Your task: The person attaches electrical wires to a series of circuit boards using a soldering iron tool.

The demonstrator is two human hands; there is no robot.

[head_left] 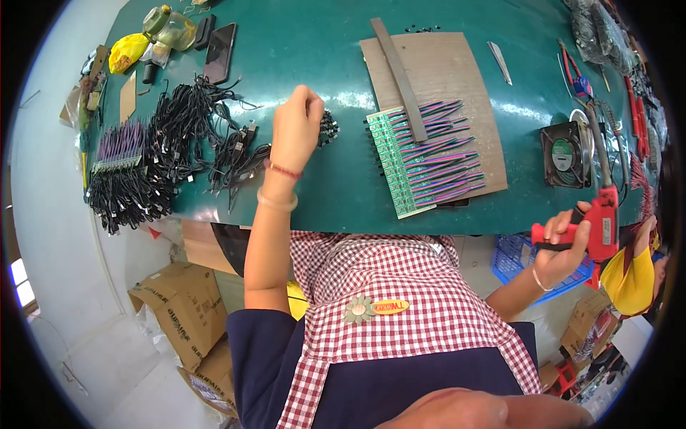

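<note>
My left hand (296, 129) is closed, its fingers curled together over the green table; whatever they pinch is hidden. Right beside it lies a small cluster of black cable ends (329, 129). In my right hand (561, 247), at the table's front edge, is a red soldering gun (606, 222), its metal tube pointing away from me. Between the hands, a green circuit board panel (400, 171) rests partly on a brown cardboard sheet (482, 107). Rows of thin coloured wires (446, 175) stick out to its right, and a flat metal bar (399, 79) lies across some of them.
Bundled black cables (182, 121) and a finished-looking wired board strip (118, 163) fill the left. Behind them are a phone (220, 53) and a jar (171, 30). A black fan (562, 159) and pliers (569, 68) stand right. A co-worker's yellow sleeve (629, 280) is at far right.
</note>
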